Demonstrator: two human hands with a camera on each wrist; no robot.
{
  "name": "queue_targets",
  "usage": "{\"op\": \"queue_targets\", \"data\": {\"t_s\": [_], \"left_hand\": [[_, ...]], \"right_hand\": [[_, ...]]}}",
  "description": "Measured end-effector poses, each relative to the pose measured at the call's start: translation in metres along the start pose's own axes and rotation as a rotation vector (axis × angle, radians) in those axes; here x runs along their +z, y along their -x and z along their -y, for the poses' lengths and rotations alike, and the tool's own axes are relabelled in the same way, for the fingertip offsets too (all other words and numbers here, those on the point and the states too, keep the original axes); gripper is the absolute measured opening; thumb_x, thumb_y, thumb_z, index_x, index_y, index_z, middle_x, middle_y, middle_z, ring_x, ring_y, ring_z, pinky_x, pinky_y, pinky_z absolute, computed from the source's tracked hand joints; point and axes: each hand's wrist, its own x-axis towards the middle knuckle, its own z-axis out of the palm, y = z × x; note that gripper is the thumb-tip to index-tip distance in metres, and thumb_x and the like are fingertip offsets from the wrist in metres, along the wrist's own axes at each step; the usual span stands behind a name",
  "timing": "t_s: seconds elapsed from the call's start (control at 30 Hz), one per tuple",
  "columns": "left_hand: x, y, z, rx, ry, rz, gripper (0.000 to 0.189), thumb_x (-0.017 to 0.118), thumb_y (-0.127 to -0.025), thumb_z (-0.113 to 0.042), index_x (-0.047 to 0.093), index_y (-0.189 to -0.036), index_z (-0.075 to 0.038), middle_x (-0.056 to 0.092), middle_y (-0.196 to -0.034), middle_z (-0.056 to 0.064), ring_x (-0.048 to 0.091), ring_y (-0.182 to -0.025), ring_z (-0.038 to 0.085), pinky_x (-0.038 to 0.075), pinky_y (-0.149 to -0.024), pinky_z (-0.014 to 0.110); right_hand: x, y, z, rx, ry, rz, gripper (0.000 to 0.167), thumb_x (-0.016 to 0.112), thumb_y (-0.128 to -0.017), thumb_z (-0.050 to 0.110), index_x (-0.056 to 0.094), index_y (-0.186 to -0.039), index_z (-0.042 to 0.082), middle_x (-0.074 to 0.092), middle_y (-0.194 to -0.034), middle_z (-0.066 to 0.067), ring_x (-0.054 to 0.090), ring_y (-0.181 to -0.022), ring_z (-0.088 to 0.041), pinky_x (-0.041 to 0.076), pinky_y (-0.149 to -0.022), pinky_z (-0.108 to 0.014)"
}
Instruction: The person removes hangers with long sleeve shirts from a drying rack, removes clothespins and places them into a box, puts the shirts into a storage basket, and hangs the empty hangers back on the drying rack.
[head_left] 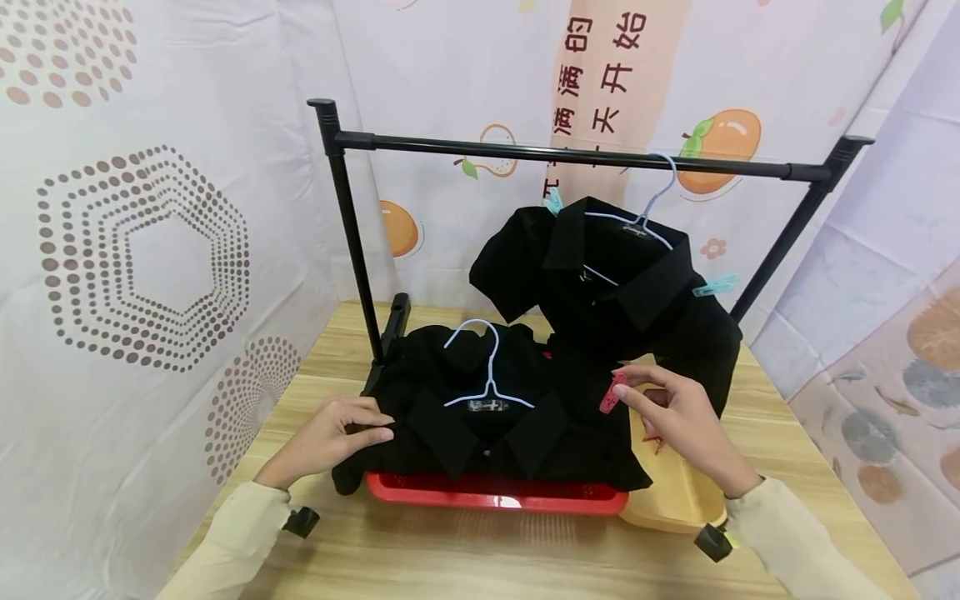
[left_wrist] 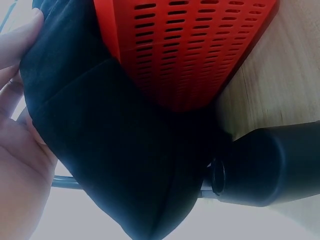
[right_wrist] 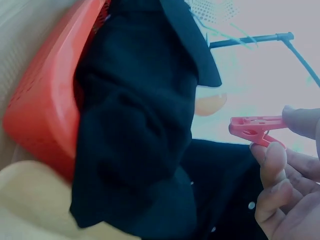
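Black shirts (head_left: pixel 577 437), two, held clip (head_left: pixel 612 394), one

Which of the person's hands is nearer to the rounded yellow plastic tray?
Right. The right hand, pinching a red plastic clothes peg, is above the tray; the left hand is across the red perforated plastic basket from it, gripping a black collared shirt.

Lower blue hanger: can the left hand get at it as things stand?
Probably yes: nothing covers the lower blue hanger, whose hook stands up near the left hand, though that hand grips the lower black shirt and would likely need to let go.
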Motion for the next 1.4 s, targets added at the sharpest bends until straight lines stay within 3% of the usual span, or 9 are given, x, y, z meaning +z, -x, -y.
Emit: {"op": "queue_targets", "data": {"t_s": [0.17, 0.37, 0.67, 0.97, 1.2, 1.4], "left_hand": [[0.0, 0.001, -0.001, -0.009, 0.001, -0.005, 0.019, 0.077, -0.09, -0.001, 0.081, -0.109, -0.006, 0.067, -0.084, -0.01, 0.053, -0.068, 0.006, 0.047, -0.057, 0.025], [0.0, 0.001, -0.002, -0.015, 0.003, -0.006, 0.019, 0.077, -0.091, -0.002, 0.081, -0.109, -0.007, 0.066, -0.084, -0.01, 0.053, -0.068, 0.007, 0.047, -0.057, 0.025], [0.001, 0.002, 0.0, 0.009, 0.011, -0.01, 0.02, 0.077, -0.089, 0.002, 0.081, -0.108, -0.005, 0.067, -0.084, -0.008, 0.054, -0.068, 0.006, 0.047, -0.057, 0.025], [0.001, 0.002, -0.001, -0.019, 0.003, -0.01, 0.019, 0.077, -0.091, -0.002, 0.081, -0.109, -0.007, 0.066, -0.084, -0.01, 0.053, -0.068, 0.007, 0.047, -0.057, 0.025], [0.001, 0.002, 0.0, -0.004, -0.005, -0.013, 0.02, 0.077, -0.09, -0.001, 0.082, -0.108, -0.006, 0.066, -0.084, -0.009, 0.053, -0.068, 0.006, 0.047, -0.056, 0.025], [0.001, 0.001, 0.003, 0.0, 0.003, -0.016, 0.021, 0.078, -0.089, 0.002, 0.081, -0.108, -0.005, 0.068, -0.086, -0.008, 0.054, -0.068, 0.007, 0.048, -0.056, 0.027]], "right_hand": [[-0.003, 0.003, -0.011, 0.042, 0.0, 0.016, 0.029, 0.068, -0.102, 0.029, 0.069, -0.124, 0.011, 0.07, -0.102, -0.018, 0.054, -0.05, -0.024, 0.052, -0.046, -0.034], [-0.004, 0.007, -0.024, 0.071, 0.007, 0.015, 0.034, 0.069, -0.101, 0.03, 0.068, -0.125, 0.007, 0.069, -0.108, -0.012, 0.06, -0.055, -0.029, 0.055, -0.051, -0.035], [-0.007, 0.013, -0.044, 0.088, 0.063, -0.023, 0.032, 0.069, -0.101, 0.031, 0.07, -0.123, 0.008, 0.07, -0.109, -0.011, 0.07, -0.068, -0.018, 0.054, -0.053, -0.032], [-0.013, 0.02, -0.064, 0.162, 0.113, 0.015, 0.041, 0.068, -0.101, 0.037, 0.068, -0.125, 0.003, 0.072, -0.104, -0.012, 0.065, -0.065, -0.017, 0.051, -0.051, -0.033], [-0.017, 0.025, -0.082, 0.171, 0.149, 0.01, 0.04, 0.069, -0.101, 0.034, 0.069, -0.122, 0.0, 0.071, -0.101, -0.012, 0.055, -0.051, -0.016, 0.048, -0.048, -0.03], [-0.018, 0.027, -0.092, 0.176, 0.198, 0.015, 0.039, 0.071, -0.1, 0.033, 0.07, -0.121, 0.0, 0.071, -0.103, -0.011, 0.059, -0.057, -0.014, 0.05, -0.049, -0.03]]}}
